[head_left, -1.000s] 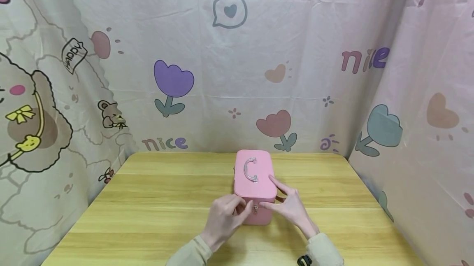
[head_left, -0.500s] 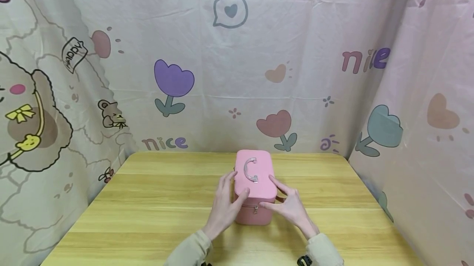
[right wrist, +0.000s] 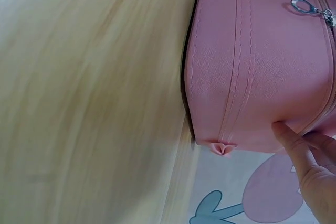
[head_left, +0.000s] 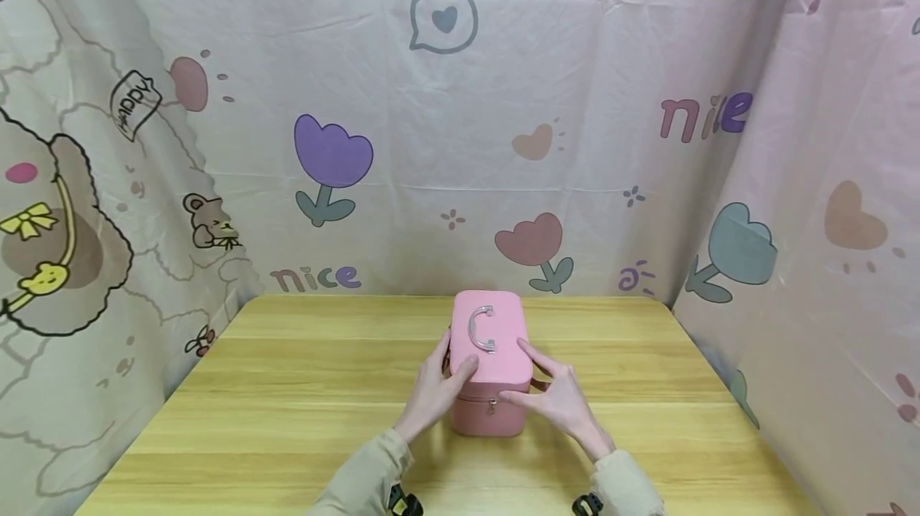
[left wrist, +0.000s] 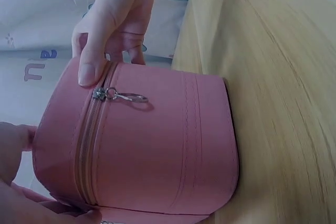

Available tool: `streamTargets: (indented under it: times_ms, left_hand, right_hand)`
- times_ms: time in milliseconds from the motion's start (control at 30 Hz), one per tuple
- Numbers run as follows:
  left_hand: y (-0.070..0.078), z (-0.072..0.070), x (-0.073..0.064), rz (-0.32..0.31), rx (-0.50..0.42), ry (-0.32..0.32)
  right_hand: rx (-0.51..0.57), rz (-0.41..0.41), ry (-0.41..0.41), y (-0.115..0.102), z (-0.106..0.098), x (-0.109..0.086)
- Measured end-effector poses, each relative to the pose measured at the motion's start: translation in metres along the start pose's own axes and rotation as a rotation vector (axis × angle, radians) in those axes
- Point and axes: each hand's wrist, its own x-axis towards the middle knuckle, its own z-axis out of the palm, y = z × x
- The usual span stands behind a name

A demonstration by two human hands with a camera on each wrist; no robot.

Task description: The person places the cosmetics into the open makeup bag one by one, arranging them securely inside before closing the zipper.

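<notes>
A pink zippered cosmetic case [head_left: 496, 368] with a silver lid handle [head_left: 480, 330] stands on the table. My left hand [head_left: 431, 388] grips its left side, thumb on the lid and fingers along the side. My right hand [head_left: 564, 400] holds the right front corner, with its index finger at the lid edge and its thumb by the zipper. In the left wrist view, a silver zipper pull [left wrist: 126, 96] hangs just below the right thumb [left wrist: 90, 66]. Fingers [right wrist: 294, 142] press the case's side in the right wrist view. Whether the zipper is undone I cannot tell.
The wooden table [head_left: 316, 388] extends to both sides of the case. A printed curtain [head_left: 402, 101] hangs behind it and along both sides. A small ribbon bow [right wrist: 223, 148] sticks out low on the case.
My left hand has let go of the zipper pull area at the front and moved to the left side of the lid. The right hand keeps its place; the case has not visibly moved.
</notes>
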Motion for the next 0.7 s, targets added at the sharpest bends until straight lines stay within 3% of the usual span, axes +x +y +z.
streamTargets:
  times_ms: [267,700]
  left_hand:
    - [-0.002,-0.005,0.0,0.006,0.003,-0.021]
    - [-0.004,-0.023,-0.002,0.005,0.011,0.011]
  right_hand:
    - [0.004,-0.003,-0.002,0.0,0.004,0.002]
    - [0.004,-0.016,0.007,-0.005,0.023,0.004]
